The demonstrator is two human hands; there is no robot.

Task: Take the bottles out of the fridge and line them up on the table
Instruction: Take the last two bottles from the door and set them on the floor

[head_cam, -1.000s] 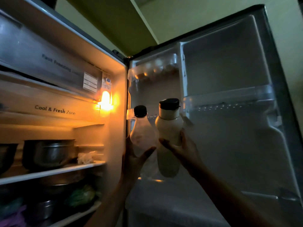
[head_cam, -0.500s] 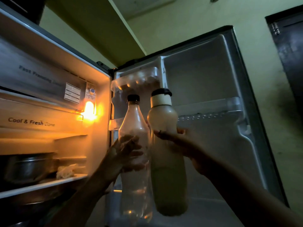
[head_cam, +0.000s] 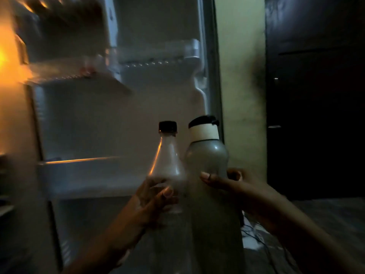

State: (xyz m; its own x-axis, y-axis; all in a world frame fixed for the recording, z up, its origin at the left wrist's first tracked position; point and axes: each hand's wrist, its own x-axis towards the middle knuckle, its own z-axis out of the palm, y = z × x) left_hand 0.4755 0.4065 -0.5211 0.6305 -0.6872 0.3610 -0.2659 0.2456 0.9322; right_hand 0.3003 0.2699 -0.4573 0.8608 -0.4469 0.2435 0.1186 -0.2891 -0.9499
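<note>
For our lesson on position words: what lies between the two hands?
Head view: the clear bottle in the left hand and the grey bottle in the right hand.

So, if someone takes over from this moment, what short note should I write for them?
Left hand grips the clear bottle; right hand grips the grey bottle. Both are upright, side by side, in front of the open fridge door.
Done: both bottles are out of the fridge.
Left: carry them to the table, which is not in view, and line them up. More bottles in the fridge: cannot tell.
</note>
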